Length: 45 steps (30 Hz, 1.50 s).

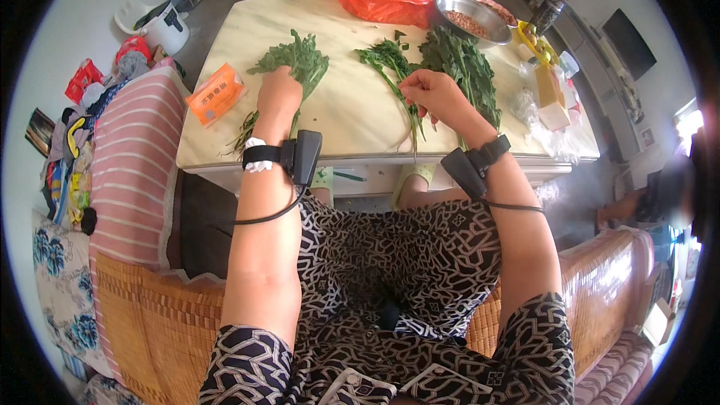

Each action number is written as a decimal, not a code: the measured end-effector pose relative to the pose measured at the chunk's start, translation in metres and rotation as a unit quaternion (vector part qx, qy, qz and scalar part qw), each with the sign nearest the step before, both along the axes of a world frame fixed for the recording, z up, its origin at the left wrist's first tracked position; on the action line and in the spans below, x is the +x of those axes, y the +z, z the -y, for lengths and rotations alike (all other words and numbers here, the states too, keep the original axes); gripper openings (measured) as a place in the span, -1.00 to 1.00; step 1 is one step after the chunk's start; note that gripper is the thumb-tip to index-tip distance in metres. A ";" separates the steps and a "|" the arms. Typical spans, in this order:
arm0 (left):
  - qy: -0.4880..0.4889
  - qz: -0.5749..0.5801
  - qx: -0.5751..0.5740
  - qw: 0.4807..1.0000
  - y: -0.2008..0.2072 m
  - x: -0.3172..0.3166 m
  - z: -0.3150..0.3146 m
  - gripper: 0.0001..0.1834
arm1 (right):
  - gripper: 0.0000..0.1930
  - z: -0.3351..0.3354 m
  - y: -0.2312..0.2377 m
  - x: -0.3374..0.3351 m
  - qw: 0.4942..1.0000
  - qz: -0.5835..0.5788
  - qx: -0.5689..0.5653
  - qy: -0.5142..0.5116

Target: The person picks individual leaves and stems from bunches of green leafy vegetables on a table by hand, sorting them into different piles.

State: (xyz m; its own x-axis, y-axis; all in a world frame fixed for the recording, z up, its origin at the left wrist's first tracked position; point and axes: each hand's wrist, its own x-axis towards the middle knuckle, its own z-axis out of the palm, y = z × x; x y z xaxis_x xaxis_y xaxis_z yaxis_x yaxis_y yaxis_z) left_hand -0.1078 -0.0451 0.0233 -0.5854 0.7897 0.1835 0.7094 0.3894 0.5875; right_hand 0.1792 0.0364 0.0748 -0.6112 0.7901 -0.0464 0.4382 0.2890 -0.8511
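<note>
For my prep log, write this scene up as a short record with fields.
Surface: marble-patterned table
Left hand: closed on a leafy green bunch
Right hand: fingers curled beside slender greens; grip unclear
Right pile: broad-leaved greens
Table's left side: orange packet
Far side: red plastic bag; steel bowl of reddish-brown nuts or beans
Wrists: black strapped devices

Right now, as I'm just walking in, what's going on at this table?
The seated person's left hand has its grip on a bunch of leafy greens at the pale table. The right hand, fingers drawn together, is beside thin-stemmed greens and a larger leafy pile; whether it holds anything is unclear. A red plastic bag and metal bowl sit farther back.
</note>
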 end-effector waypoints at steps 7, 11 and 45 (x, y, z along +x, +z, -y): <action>-0.002 -0.044 -0.027 0.999 -0.003 -0.008 0.005 -0.61 | -0.81 -0.010 -0.006 0.003 1.000 0.007 -0.007 -0.014; 0.012 -0.050 -0.026 0.998 -0.001 0.000 0.006 -0.61 | -0.81 -0.016 -0.011 0.011 0.999 0.012 0.015 -0.028; -0.127 0.466 0.132 0.866 0.023 0.103 -0.013 -0.78 | -0.79 -0.029 -0.047 0.003 0.980 0.176 0.094 -0.023</action>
State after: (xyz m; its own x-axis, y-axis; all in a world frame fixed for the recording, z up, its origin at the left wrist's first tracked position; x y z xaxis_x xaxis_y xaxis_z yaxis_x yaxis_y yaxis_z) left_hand -0.0048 -0.0323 0.0466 -0.3889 0.9176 -0.0819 -0.0776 0.0559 0.9954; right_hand 0.1820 0.0651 0.0278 -0.5477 0.8308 -0.0989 0.7106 0.3995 -0.5792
